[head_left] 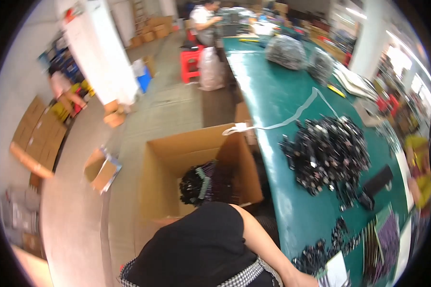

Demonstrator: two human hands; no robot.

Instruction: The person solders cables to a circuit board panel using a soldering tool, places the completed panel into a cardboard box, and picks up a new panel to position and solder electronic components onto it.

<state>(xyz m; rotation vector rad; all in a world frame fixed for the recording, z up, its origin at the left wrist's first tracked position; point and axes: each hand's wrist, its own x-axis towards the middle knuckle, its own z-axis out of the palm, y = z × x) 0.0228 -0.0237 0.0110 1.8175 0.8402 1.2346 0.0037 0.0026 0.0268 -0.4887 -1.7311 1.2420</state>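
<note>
Head view. The person's right forearm runs from 6 o'clock toward 5 o'clock, and the right hand point(305, 279) meets the near edge of the green desk point(273, 95) at the frame's lower rim; the picture cuts the fingers off, so whether they are spread, closed or pinching cannot be told. The hand lies just beside a white card point(336, 272) and a small heap of dark parts point(313, 258). The left hand is out of view.

The step in hand appears to be sorting or bundling these small dark parts at the desk's near end; the next move probably calls for a sure pinch on loose, tangled pieces without scattering the heap.

At 3 o'clock a large pile of dark parts point(328, 150) covers mid-desk, with a black flat bar point(378, 180) near its lower right. At 4 o'clock lie bundled purple strips point(387, 244). A white strap point(292, 117) trails from the desk to the open cardboard box point(177, 143), which stands on the floor at centre, touching the desk's side, and holds a bundle of dark and purple parts point(207, 184).

At 1 o'clock two clear bags point(286, 51) rest on the far desk. At 12 o'clock a co-worker point(205, 21) sits beyond a red stool point(190, 62). Flattened cartons point(38, 138) lie at 9 o'clock. The person's dark-clothed shoulder masks the box's near wall.
</note>
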